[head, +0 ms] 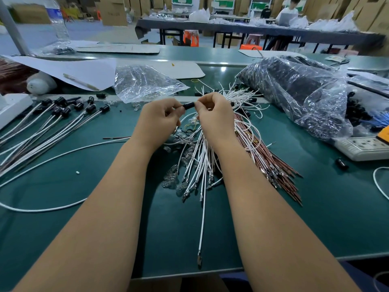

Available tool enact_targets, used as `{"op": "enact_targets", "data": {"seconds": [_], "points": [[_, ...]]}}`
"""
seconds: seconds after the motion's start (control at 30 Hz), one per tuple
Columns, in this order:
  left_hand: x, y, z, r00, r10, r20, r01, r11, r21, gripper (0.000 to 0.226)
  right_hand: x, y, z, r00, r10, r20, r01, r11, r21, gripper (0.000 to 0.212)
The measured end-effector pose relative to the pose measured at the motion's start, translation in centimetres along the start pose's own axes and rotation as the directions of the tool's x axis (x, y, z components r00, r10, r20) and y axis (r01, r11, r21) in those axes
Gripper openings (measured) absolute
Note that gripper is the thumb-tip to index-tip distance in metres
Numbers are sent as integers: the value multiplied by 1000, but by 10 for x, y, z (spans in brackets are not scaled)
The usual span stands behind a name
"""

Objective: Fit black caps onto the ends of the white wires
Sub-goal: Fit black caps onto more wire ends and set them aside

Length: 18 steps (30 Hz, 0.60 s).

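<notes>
The left hand and the right hand are held up close together over the green table. A black cap is pinched between them. White wires are piled below.

On the green worktop, a white power strip lies right of the brown wires; an empty clear bag sits beyond them.
</notes>
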State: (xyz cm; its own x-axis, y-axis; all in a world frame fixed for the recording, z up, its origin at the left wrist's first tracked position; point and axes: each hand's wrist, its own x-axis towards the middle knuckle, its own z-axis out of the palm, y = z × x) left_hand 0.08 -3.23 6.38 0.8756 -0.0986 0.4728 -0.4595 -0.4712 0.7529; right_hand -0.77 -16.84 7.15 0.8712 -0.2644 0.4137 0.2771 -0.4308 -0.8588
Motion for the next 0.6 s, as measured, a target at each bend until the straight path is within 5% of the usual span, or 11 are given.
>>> {"op": "enact_targets", "data": {"seconds": [0.43,0.6], "points": [[4,-4,-2,996,25,-85,-18,996,82,11,-7,-2,10,996,-85,22,85,996,-8,20],[6,-1,0,999,-12,-34,12,1000,3,8,-5,-2,11,999,-47,18,47,999,1,12]]}}
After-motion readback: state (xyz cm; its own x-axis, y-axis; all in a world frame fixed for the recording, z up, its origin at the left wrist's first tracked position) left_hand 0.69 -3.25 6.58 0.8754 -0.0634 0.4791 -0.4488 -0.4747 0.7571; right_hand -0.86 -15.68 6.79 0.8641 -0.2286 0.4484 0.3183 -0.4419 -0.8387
